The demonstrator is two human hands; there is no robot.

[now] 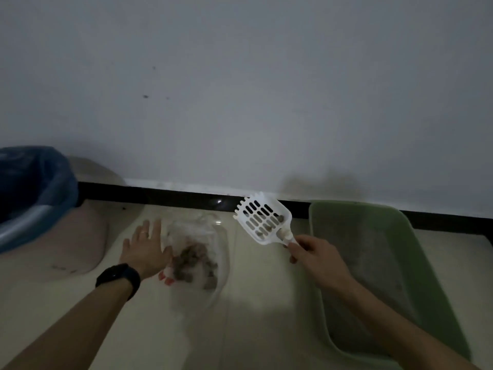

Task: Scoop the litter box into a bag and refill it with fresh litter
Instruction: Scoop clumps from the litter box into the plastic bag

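A clear plastic bag (210, 236) lies on the pale floor with brown-grey litter clumps (192, 260) inside. My left hand (145, 249) is at the bag's left rim, with some fingers stretched along it and others pinching the plastic lower down. My right hand (310, 252) grips the handle of a white slotted scoop (262, 218). The scoop is raised between the bag and the box and carries a few small clumps. The green litter box (336, 265) stands on the right with grey litter (373, 252) in it.
A bin lined with a blue bag (40, 188) stands at far left. A beige rounded object (80, 236) lies beside it on the floor. A black skirting board (173, 194) runs along the white wall behind everything.
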